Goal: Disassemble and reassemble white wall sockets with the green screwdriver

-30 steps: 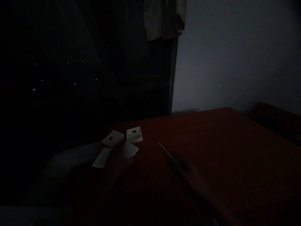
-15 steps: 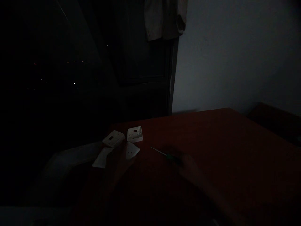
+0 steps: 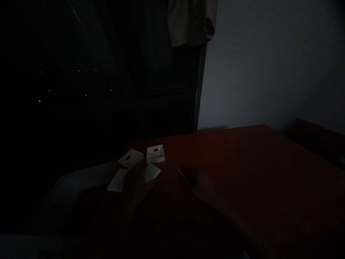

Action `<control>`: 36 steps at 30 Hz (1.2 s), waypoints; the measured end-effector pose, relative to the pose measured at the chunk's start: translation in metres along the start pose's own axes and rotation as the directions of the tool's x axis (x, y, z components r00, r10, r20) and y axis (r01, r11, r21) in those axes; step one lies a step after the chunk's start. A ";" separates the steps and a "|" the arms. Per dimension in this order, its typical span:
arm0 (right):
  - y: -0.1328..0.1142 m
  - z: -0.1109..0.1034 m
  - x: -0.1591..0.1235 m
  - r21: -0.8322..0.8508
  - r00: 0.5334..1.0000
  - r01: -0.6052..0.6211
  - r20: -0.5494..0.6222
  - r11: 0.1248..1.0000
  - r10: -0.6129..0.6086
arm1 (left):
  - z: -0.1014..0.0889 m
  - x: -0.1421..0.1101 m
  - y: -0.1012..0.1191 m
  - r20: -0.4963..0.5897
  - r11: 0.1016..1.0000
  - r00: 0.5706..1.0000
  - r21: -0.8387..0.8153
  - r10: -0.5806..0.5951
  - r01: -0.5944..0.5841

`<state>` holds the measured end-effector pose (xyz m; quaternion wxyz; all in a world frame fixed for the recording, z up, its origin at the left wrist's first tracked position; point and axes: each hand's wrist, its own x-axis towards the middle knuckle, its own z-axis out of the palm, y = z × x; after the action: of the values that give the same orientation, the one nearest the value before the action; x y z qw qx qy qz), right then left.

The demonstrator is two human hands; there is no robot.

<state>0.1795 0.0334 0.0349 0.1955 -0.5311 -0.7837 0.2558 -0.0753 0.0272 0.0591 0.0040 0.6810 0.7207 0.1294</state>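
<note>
The scene is very dark. My left hand (image 3: 138,187) is closed on a white socket faceplate (image 3: 152,172) with small pin holes, its thumb along the lower edge. Left of that hand lies a second flat white plate (image 3: 115,181), partly covered by the hand. Just beyond are two white back boxes, one tilted (image 3: 130,158) and one open side up (image 3: 155,154). In my right hand (image 3: 202,185) is a screwdriver (image 3: 181,173), its thin shaft pointing up and left toward the faceplate, apart from it. The screwdriver's handle is mostly lost in shadow and blur.
The reddish-brown table (image 3: 242,154) reaches right, up to a pale wall (image 3: 269,64). A dark window (image 3: 81,82) with small light spots is at the left. Cloth (image 3: 191,25) hangs above. A dark piece of furniture (image 3: 315,136) stands beyond the table's right edge.
My right hand has moved slightly left with the screwdriver, whose shaft now looks shorter and steeper. My left hand and the white parts stay almost in place.
</note>
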 end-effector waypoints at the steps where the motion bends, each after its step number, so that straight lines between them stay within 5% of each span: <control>1: 0.000 0.000 0.000 -0.019 1.000 -0.001 0.007 1.000 0.001 | 0.000 -0.001 0.000 -0.020 1.000 1.000 -0.011 0.003 -0.004; 9: 0.004 -0.006 0.013 -0.189 0.997 0.021 0.076 0.982 -0.007 | 0.002 -0.012 -0.003 -0.138 0.994 0.986 -0.035 0.096 -0.102; 14: -0.007 0.007 0.032 -0.240 0.991 0.069 0.132 0.968 -0.038 | 0.012 -0.029 0.010 -0.269 0.962 0.938 -0.106 0.217 -0.253; 24: -0.021 0.033 0.070 -0.173 0.978 0.131 0.186 0.976 -0.098 | 0.029 -0.068 0.066 -0.139 0.877 0.919 -0.276 0.369 -0.394; 30: -0.026 0.034 0.081 -0.012 0.990 0.137 0.042 0.991 -0.136 | 0.036 -0.071 0.081 -0.134 0.840 0.921 -0.378 0.366 -0.389; 36: 0.003 0.007 0.039 0.107 0.985 0.024 -0.172 0.994 -0.006 | 0.033 -0.073 0.091 -0.029 0.871 0.932 -0.346 0.361 -0.348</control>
<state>0.1640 0.0694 0.0288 0.2928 -0.5337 -0.7529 0.2502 0.0255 -0.0347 0.0324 0.1128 0.7924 0.5495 0.2399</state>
